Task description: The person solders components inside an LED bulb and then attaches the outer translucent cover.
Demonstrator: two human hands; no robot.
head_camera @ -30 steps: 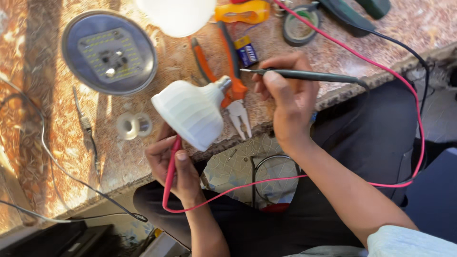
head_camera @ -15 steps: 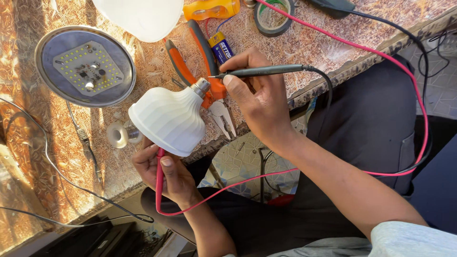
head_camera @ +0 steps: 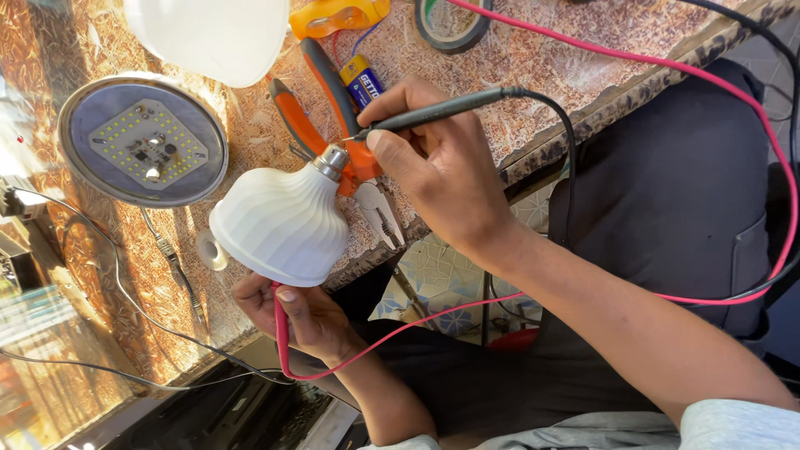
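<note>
Nearest the body, the left hand [head_camera: 304,312] is closed around the wide rim of a white ribbed bulb housing [head_camera: 279,225] and also pinches a red test lead [head_camera: 280,337] against it, so the housing hangs just off the edge of the counter [head_camera: 533,58] with its metal screw cap [head_camera: 332,161] pointing up and away. The right hand [head_camera: 437,171] is clamped pen-style on a black probe [head_camera: 433,110], whose tip sits at or just beside the cap; whether it truly touches cannot be told. To do this contact well, it seems wise to keep the housing braced and still, rest the heel of the right hand on the counter, and hold the probe tip on bare metal only, without sliding onto the plastic. The red and black leads should stay slack so they do not tug the tips away. Under the cap lie orange-handled pliers [head_camera: 333,125], with a small battery [head_camera: 363,82] just beside them. Left of the housing sits a round LED panel [head_camera: 143,140] in its metal dish. Farther off are a white dome cover [head_camera: 212,33], an orange tool [head_camera: 337,14] and a roll of tape [head_camera: 454,21].
</note>
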